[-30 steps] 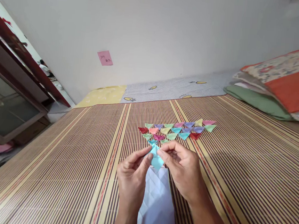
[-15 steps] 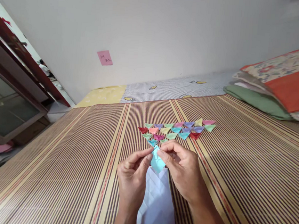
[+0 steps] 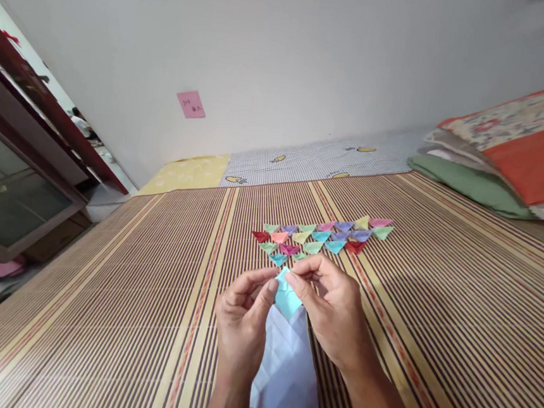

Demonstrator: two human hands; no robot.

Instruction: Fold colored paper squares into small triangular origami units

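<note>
A small light-blue piece of folded paper [image 3: 288,299] is pinched between both hands, its creases showing and one corner pointing down. My left hand [image 3: 244,319] grips its left side between thumb and forefinger. On the upper right edge, my right hand [image 3: 332,304] has its thumb and fingertips closed. Beneath the hands lies a creased pale lavender sheet [image 3: 286,370] on the striped mat. Just beyond the fingers, several small folded paper triangles [image 3: 313,247] in many colours are laid out in rows; the nearest are partly hidden by my right hand.
The striped bamboo mat [image 3: 126,293] covers the bed. Folded bedding [image 3: 533,157] is piled at the right. A checked cloth [image 3: 299,162] runs along the wall, where a pink note [image 3: 190,104] is stuck. A glass-fronted cabinet [image 3: 11,187] stands at the left.
Both hands keep their pinch on the light-blue paper, with only slight shifts of the fingers and paper. The triangles and the lavender sheet stay where they were.
</note>
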